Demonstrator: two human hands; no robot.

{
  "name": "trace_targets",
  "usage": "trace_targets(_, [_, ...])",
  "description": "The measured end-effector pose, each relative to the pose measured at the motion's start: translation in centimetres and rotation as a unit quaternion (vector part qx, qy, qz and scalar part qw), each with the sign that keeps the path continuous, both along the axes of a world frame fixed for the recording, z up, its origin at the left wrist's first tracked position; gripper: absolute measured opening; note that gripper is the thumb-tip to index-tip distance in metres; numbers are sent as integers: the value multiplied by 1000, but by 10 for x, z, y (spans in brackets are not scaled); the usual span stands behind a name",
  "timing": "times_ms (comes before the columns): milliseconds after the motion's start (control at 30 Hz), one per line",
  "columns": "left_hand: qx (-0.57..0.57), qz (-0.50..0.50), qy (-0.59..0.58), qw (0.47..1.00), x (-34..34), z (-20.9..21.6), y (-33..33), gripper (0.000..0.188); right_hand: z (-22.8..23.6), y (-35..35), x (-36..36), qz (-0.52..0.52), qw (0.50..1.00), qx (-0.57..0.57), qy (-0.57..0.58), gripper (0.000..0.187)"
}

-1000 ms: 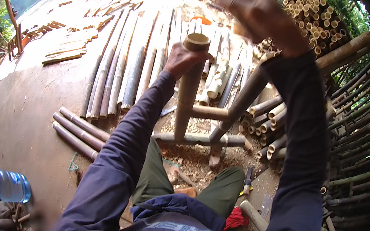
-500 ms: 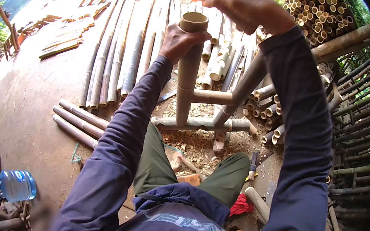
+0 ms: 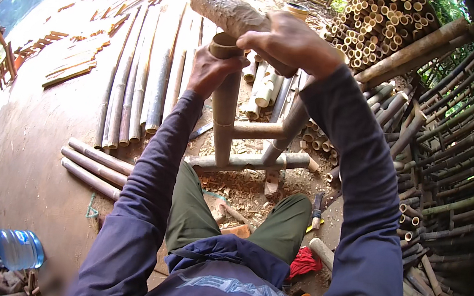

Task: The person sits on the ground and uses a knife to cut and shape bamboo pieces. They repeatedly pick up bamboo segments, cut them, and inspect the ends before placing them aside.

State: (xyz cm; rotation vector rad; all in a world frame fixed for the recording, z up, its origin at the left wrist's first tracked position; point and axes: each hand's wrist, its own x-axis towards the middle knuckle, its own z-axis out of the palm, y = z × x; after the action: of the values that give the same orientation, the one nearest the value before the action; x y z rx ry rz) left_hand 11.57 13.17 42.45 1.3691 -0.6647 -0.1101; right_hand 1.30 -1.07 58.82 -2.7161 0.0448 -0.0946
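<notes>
Left hand (image 3: 211, 73) is high on the upright bamboo tube (image 3: 225, 110), fingers wrapped round it just under the open rim, thumb lying across the near side! Right hand (image 3: 295, 45) is up beside it, fingers curled tight round the stout log (image 3: 225, 12), whose thick, rough end points away to the upper left. That log slants right over the mouth of the tube, and whether the two touch, I cannot tell from here!

Down the tube we go: a short crosspiece (image 3: 257, 130) links it to a leaning pole (image 3: 294, 119), partly hidden by the right arm, and both feet meet the bottom pole (image 3: 247, 162) lying in front of the knees. Wood shavings (image 3: 254, 201) litter the ground between the legs. By the right knee lies a tool (image 3: 316, 212), with a red cloth (image 3: 306, 262) nearer the body. Over on the left, three short poles (image 3: 96, 168) lie side by side, a blue water jug (image 3: 20, 249) rests on its side, and beyond them long poles (image 3: 139, 75) lie in a row, while cut tubes (image 3: 385, 24) rise in a big stack at the upper right
</notes>
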Motion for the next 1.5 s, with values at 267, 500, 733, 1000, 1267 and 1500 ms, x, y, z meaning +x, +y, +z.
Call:
trace_targets(267, [-18,-15,-50,998,-91,-8,39,36,64,-32,-206,-160,941,180,-239,50])
trace_targets(500, [-6,-32,-20,999,-101,-4,33,37,-59,-81,-232,-162,940,165,-251,55])
trace_targets(733, [-4,-34,-56,998,-117,-10,53,39,19,-44,-280,-212,897,256,-291,59])
trace_targets(1000, [3,-11,-54,998,-118,-7,46,31,-38,-63,-238,-204,954,183,-126,60])
trace_targets(1267, [14,9,-104,994,-192,-17,73,55,1,9,-287,-268,875,261,-309,75])
trace_targets(1500, [-33,-7,-98,995,-173,-6,54,53,-52,48,-242,-29,982,67,-174,75])
